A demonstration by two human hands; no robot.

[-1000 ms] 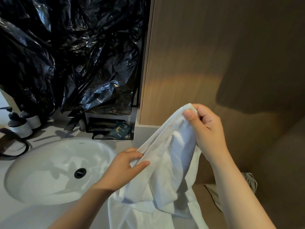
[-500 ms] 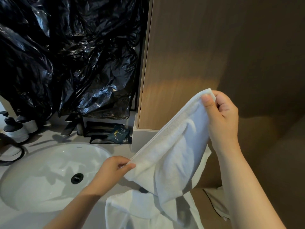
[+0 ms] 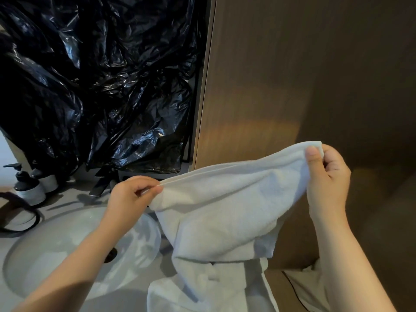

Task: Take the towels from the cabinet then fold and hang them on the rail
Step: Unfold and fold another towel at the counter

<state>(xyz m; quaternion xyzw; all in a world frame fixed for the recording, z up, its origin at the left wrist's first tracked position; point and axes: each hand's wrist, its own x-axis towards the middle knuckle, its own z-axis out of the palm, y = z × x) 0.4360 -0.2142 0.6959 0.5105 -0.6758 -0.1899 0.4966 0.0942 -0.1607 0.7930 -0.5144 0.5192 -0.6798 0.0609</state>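
Beside a wood panel (image 3: 292, 86), over a grey counter (image 3: 74, 200) and basin (image 3: 45, 255), a white towel (image 3: 225, 210) is stretched, its top edge pinched by left hand (image 3: 130, 197) and right hand (image 3: 328, 176).

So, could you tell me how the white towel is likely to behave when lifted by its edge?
Probably floppy: the white towel sags between the left hand and right hand and hangs in folds below. Likely light and not slippery, since pinches at its top edge alone hold it up.

Black plastic sheet (image 3: 94, 86) above sink (image 3: 56, 251); pump bottles (image 3: 29, 188) left.
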